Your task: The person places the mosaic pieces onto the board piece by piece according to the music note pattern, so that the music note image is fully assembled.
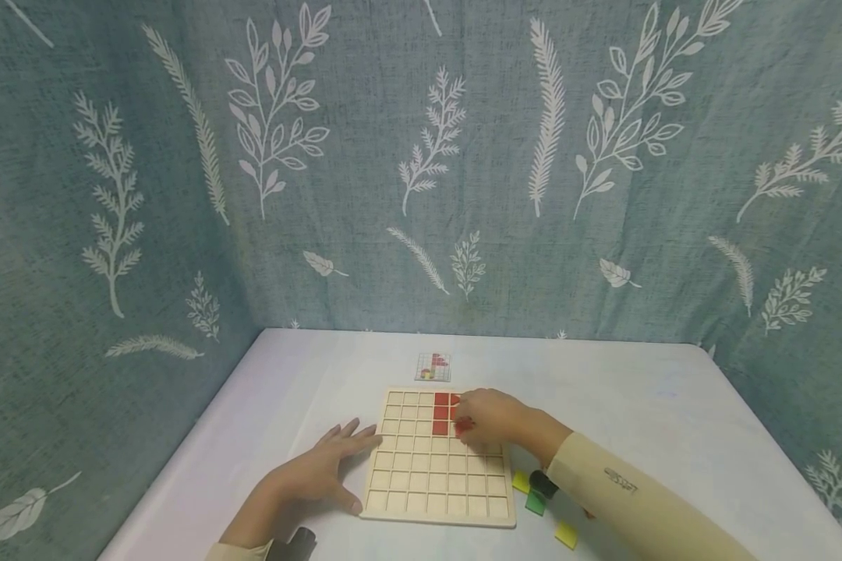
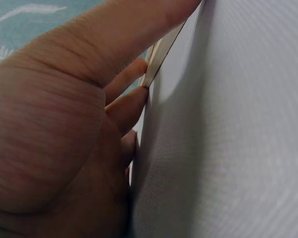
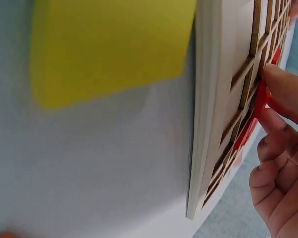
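Note:
A wooden grid board (image 1: 418, 462) lies on the white table. In its upper part, several red tiles (image 1: 440, 413) sit in the squares, some partly behind my right hand (image 1: 491, 417). That hand pinches a red tile (image 3: 261, 99) between thumb and fingertip, tilted over the grid squares in the right wrist view. My left hand (image 1: 316, 471) rests at the board's left side, fingers spread, with fingertips and thumb at the edge. In the left wrist view, fingers (image 2: 126, 110) meet the board's wooden edge (image 2: 161, 52).
Behind the board lies a small pattern card (image 1: 433, 367). Right of the board are a green tile (image 1: 535, 502), a yellow tile (image 1: 566, 535) and another yellow tile (image 1: 521, 481), near the black wrist camera (image 1: 543, 485). A leaf-patterned curtain (image 1: 421, 156) hangs behind the table.

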The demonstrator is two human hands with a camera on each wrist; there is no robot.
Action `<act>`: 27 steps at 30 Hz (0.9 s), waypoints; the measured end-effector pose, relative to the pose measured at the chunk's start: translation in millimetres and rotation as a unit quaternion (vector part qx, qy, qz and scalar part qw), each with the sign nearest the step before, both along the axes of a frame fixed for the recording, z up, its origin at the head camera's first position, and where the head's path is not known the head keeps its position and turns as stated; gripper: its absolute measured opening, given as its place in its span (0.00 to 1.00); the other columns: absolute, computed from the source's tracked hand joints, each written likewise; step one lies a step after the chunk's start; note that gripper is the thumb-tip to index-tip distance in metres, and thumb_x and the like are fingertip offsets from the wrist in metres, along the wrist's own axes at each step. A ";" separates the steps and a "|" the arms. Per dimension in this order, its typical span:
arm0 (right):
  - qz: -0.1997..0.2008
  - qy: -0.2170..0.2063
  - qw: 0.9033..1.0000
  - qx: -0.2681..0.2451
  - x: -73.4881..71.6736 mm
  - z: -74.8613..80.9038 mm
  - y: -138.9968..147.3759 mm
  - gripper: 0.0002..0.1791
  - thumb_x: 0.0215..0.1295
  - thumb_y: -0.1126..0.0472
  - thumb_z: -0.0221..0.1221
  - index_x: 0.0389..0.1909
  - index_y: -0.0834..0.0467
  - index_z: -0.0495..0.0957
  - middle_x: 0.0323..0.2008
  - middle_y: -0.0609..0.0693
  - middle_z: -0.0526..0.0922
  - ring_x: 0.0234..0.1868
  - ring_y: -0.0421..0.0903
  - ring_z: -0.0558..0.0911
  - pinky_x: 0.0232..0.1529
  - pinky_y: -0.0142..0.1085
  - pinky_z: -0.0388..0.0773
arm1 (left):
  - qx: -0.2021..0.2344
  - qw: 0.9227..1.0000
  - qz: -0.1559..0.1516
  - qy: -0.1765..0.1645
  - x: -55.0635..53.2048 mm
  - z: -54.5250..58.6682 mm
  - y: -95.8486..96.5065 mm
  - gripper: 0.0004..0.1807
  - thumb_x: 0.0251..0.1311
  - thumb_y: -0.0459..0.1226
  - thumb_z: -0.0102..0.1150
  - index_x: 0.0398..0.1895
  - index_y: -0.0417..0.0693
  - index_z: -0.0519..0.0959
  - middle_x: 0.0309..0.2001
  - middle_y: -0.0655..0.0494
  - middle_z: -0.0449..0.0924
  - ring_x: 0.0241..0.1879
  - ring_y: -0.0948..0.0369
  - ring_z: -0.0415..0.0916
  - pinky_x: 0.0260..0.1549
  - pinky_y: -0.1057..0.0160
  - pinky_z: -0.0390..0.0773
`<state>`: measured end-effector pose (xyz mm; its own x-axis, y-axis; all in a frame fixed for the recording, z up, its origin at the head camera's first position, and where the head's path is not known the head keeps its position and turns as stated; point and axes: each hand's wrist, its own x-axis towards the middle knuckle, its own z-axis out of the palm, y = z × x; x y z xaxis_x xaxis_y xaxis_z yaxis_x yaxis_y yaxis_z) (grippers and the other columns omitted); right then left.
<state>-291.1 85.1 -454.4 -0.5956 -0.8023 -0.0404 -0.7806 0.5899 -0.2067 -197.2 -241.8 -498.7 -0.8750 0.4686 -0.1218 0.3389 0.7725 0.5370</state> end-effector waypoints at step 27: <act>-0.036 0.026 0.999 0.016 6.6 -7.1 -13.7 0.08 0.60 0.52 0.66 0.39 0.48 0.86 0.31 0.34 0.74 0.31 0.34 0.74 0.40 0.33 0.78 | -0.006 1.000 -0.002 0.009 0.7 0.7 -0.2 0.62 0.25 0.64 0.74 0.73 0.60 0.63 0.75 0.53 0.54 0.75 0.46 0.36 0.70 0.40 0.35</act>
